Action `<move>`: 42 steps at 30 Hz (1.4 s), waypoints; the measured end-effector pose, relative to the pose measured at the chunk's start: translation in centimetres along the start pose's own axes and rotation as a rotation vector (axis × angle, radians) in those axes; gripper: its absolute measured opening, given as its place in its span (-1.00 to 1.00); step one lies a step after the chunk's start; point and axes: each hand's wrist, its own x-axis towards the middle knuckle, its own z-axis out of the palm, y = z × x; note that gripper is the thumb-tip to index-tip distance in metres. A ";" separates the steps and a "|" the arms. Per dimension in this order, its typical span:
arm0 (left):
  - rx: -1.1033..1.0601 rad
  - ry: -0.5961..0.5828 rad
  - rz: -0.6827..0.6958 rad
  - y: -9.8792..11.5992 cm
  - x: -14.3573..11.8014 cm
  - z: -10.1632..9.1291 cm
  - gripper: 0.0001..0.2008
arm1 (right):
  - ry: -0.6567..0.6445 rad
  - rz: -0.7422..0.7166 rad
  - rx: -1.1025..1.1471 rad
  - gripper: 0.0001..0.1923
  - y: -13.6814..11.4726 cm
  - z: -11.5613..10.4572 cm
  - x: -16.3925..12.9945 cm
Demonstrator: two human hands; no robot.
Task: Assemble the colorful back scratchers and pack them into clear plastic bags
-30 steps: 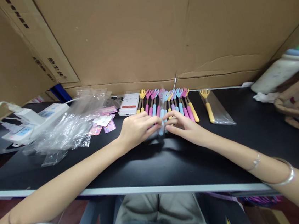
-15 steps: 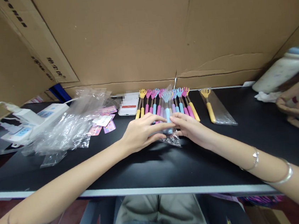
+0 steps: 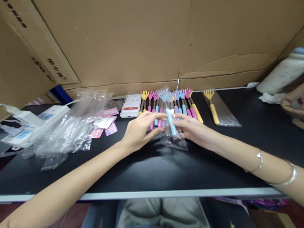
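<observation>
Center frame, the person's right hand (image 3: pixel 194 127) pinches a blue claw-headed stick (image 3: pixel 171 125) inside a clear bag (image 3: pixel 181 145); the left hand (image 3: pixel 140 129), thumb and fingers parted, is at its left edge. Behind, similar sticks (image 3: pixel 193 112) line the counter (image 3: pixel 147 170).

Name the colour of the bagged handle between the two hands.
The bagged handle is light blue, seen best in the head view.

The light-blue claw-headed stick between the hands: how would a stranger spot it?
On the black table, find the row of claw sticks before the cardboard wall. Nearer the person, between the left hand and the right hand, is the light-blue stick; unlike the row, it is in a clear plastic bag.
</observation>
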 end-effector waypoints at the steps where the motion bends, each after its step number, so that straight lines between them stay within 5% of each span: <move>1: 0.001 0.005 -0.031 0.0 0.0 0.0 -0.70 | -0.015 -0.004 -0.004 -0.63 -0.1 0.1 -0.1; 12: -0.177 -0.102 -0.257 -0.2 0.1 -0.1 -0.63 | -0.144 -0.074 -0.023 -0.51 0.1 0.1 -0.3; 26: -0.229 -0.181 -0.205 -0.3 0.1 0.1 -0.61 | -0.249 -0.030 -0.121 -0.45 0.2 -0.5 0.0; 42: -0.215 -0.235 -0.183 -0.3 0.0 0.1 -0.68 | -0.210 -0.021 -0.237 -0.45 0.5 -1.3 0.7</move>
